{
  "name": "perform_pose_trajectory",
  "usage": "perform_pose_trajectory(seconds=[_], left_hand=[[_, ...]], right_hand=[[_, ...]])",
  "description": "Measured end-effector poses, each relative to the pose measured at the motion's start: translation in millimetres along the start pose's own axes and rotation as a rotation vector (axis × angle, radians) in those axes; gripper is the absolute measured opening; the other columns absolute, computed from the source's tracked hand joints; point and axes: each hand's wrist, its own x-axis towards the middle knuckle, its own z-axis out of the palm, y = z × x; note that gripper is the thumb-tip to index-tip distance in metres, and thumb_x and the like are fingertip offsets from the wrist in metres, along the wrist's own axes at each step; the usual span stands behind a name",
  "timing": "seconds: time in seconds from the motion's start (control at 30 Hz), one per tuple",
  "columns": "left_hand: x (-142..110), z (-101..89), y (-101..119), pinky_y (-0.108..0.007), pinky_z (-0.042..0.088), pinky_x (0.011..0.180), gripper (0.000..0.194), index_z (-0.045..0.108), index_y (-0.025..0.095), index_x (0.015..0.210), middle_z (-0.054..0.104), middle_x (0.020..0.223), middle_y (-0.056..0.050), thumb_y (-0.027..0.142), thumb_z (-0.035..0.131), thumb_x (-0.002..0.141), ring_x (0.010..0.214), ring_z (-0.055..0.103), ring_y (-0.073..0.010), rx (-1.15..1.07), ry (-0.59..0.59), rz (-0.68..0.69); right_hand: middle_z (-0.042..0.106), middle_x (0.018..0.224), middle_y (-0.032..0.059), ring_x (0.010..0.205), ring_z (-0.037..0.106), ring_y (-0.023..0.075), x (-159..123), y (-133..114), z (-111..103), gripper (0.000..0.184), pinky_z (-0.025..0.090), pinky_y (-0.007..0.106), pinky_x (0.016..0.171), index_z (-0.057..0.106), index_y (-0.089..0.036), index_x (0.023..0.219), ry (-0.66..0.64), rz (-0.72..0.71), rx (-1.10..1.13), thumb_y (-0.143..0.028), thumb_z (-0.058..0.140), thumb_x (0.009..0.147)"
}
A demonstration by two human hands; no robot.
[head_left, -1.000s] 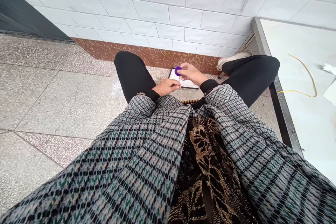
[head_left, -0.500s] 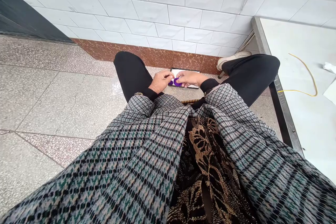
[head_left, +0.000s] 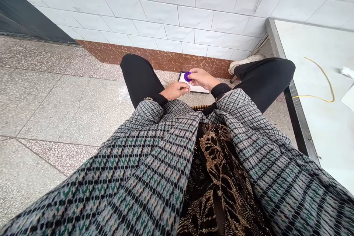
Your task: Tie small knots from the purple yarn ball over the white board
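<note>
My right hand pinches a flat purple coil between thumb and fingers. The coil is a strand wound in a round spiral, and its fine texture is too small to make out. From its lower side a short end of the strand runs down to my left hand, whose thumb and forefinger are closed on it. Below both hands, on the floor, lies a white board with a black edge, partly covered by the fingers.
A white table with a metal rim stands on the right, bearing a bent yellow strand and white scraps. A clear plastic bag lies on the floor beside my left knee. A tiled wall rises in front.
Half a second ago both hands were lower over the board, with the coil down near its surface. Now the coil is raised again and my left fingers hold its strand end.
</note>
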Motion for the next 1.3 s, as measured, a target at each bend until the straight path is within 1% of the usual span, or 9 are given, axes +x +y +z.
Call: perform_pose_trajectory(seconds=[0.1, 0.23, 0.43, 0.57, 0.7, 0.9, 1.03, 1.17, 1.3], left_hand=[[-1, -2.6, 5, -0.03, 0.044, 0.07, 0.023, 0.072, 0.018, 0.08, 0.065, 0.071, -0.001, 0.034, 0.059, 0.089, 0.067, 0.055, -0.0161, 0.065, 0.062, 0.041], [-2, -6.7, 7, -0.034, 0.048, 0.081, 0.02, 0.07, 0.018, 0.077, 0.069, 0.082, -0.005, 0.031, 0.059, 0.088, 0.08, 0.06, -0.0199, 0.144, 0.264, 0.066], [1, -8.9, -3, -0.033, 0.048, 0.082, 0.015, 0.064, 0.02, 0.075, 0.064, 0.079, -0.003, 0.026, 0.059, 0.088, 0.081, 0.058, -0.0199, 0.155, 0.454, -0.001], [5, -4.0, -12, -0.031, 0.047, 0.078, 0.016, 0.063, 0.02, 0.074, 0.061, 0.072, -0.001, 0.026, 0.061, 0.088, 0.076, 0.057, -0.0185, 0.053, 0.442, -0.07], [6, 1.9, -13, -0.03, 0.044, 0.067, 0.017, 0.07, 0.017, 0.081, 0.06, 0.066, 0.001, 0.028, 0.06, 0.09, 0.063, 0.054, -0.0165, -0.046, 0.279, -0.142], [1, 2.1, -3, -0.029, 0.041, 0.066, 0.019, 0.072, 0.018, 0.08, 0.057, 0.062, 0.002, 0.028, 0.06, 0.09, 0.062, 0.05, -0.0154, 0.072, 0.082, -0.003], [0, -3.1, -1, -0.032, 0.046, 0.077, 0.02, 0.071, 0.018, 0.08, 0.065, 0.077, -0.003, 0.029, 0.059, 0.091, 0.075, 0.057, -0.0187, 0.153, 0.211, 0.061], [0, -7.2, -4, -0.035, 0.048, 0.086, 0.019, 0.07, 0.018, 0.081, 0.067, 0.085, -0.006, 0.027, 0.058, 0.092, 0.084, 0.061, -0.0217, 0.2, 0.391, 0.091], [1, -6.5, -7, -0.035, 0.049, 0.087, 0.015, 0.07, 0.018, 0.081, 0.068, 0.086, -0.006, 0.024, 0.059, 0.091, 0.086, 0.062, -0.0217, 0.206, 0.435, 0.075]], right_hand=[[0.056, 0.053, -0.0044, 0.046, 0.05, 0.007, 5, 4, -2, 0.032, 0.043, 0.013, 0.043, 0.053, -0.019, 0.08, 0.029, 0.023, -0.155, 0.005, 0.067, 0.093], [0.057, 0.05, -0.0028, 0.041, 0.048, 0.0079, 11, 13, -6, 0.033, 0.042, 0.014, 0.038, 0.057, -0.019, 0.074, -0.045, 0.085, -0.305, 0.003, 0.076, 0.09], [0.064, 0.058, -0.0008, 0.046, 0.057, 0.0097, 7, 11, -7, 0.026, 0.05, 0.016, 0.043, 0.062, -0.017, 0.08, -0.194, 0.179, -0.205, -0.004, 0.081, 0.09], [0.066, 0.065, -0.0024, 0.052, 0.061, 0.0083, 1, 4, -6, 0.021, 0.056, 0.015, 0.054, 0.06, -0.017, 0.089, -0.242, 0.106, 0.014, -0.003, 0.073, 0.097], [0.068, 0.071, -0.0021, 0.06, 0.067, 0.0089, 0, 3, -5, 0.021, 0.061, 0.018, 0.063, 0.054, -0.018, 0.094, -0.213, 0.022, 0.158, 0.0, 0.059, 0.103], [0.063, 0.068, -0.0069, 0.051, 0.059, 0.0048, 2, 3, -2, 0.026, 0.053, 0.013, 0.052, 0.05, -0.019, 0.094, -0.011, -0.041, 0.066, 0.003, 0.059, 0.104], [0.06, 0.063, -0.0087, 0.046, 0.054, 0.0054, 6, 6, -2, 0.031, 0.046, 0.014, 0.042, 0.052, -0.019, 0.094, 0.083, -0.002, -0.142, 0.008, 0.066, 0.097], [0.065, 0.061, -0.003, 0.048, 0.057, 0.0063, 10, 12, -5, 0.027, 0.05, 0.014, 0.044, 0.062, -0.015, 0.083, -0.064, 0.079, -0.342, 0.009, 0.071, 0.091], [0.067, 0.062, -0.002, 0.051, 0.061, 0.0069, 9, 15, -5, 0.024, 0.052, 0.012, 0.047, 0.067, -0.014, 0.084, -0.2, 0.121, -0.366, 0.009, 0.072, 0.09]])
